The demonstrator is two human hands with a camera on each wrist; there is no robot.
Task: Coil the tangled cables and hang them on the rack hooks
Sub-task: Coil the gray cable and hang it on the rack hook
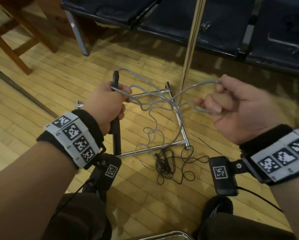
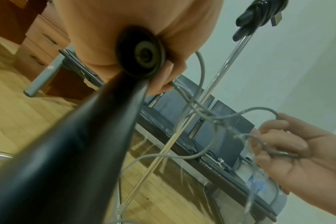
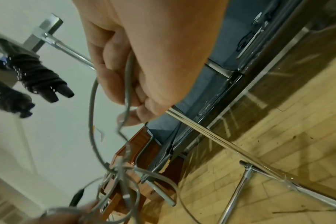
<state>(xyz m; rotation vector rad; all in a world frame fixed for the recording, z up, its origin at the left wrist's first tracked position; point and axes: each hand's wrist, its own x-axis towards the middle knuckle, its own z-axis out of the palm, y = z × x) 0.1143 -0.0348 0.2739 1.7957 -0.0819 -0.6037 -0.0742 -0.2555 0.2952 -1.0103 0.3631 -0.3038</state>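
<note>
Both hands' fingers curl around the grey cable point(image 1: 155, 99), left hand point(image 1: 107, 104) also gripping a black handle point(image 1: 116, 134).

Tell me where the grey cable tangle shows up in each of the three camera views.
Head: grey cable at centre, strung between left hand and right hand.
Left wrist: centre right.
Right wrist: lower centre.
Shared landmark: chrome rack pole.

The tangled cable point(image 1: 155, 99) stretches between both hands — above the rack base point(image 1: 180, 122), another cable point(image 1: 171, 163) lying nearer on the floor point(image 1: 41, 94).
</note>
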